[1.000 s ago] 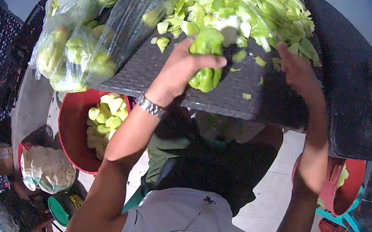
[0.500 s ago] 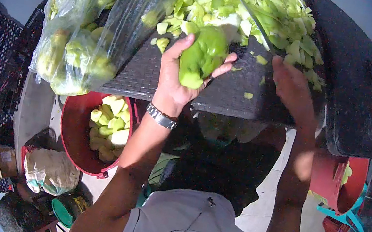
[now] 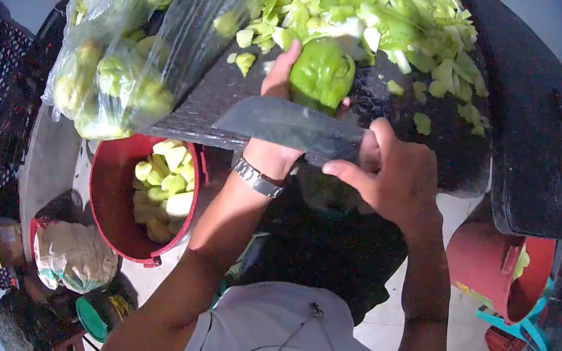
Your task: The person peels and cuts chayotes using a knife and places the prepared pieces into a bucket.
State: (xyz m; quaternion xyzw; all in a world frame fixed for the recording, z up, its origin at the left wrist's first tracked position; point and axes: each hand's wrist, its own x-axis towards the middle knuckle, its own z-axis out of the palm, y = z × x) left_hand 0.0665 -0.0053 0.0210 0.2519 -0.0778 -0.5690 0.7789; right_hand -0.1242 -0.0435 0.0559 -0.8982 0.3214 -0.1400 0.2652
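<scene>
A green chayote-like vegetable rests in my left hand, whose thumb lies along its left side; the palm is mostly hidden. My right hand grips a wide-bladed knife by the handle. The blade points left and passes over my left palm, at the near end of the vegetable. Behind them, a heap of green peelings covers the far part of the dark work surface.
Clear plastic bags of green vegetables lie at the left. Below the surface's edge stands a red bucket with peeled pieces. Another red bucket is at the right, beneath a dark board bearing green shreds.
My right hand has brought the knife from the peelings at the right down and leftward to the vegetable. The vegetable has turned in my left hand, and a peel piece lies at the right.
</scene>
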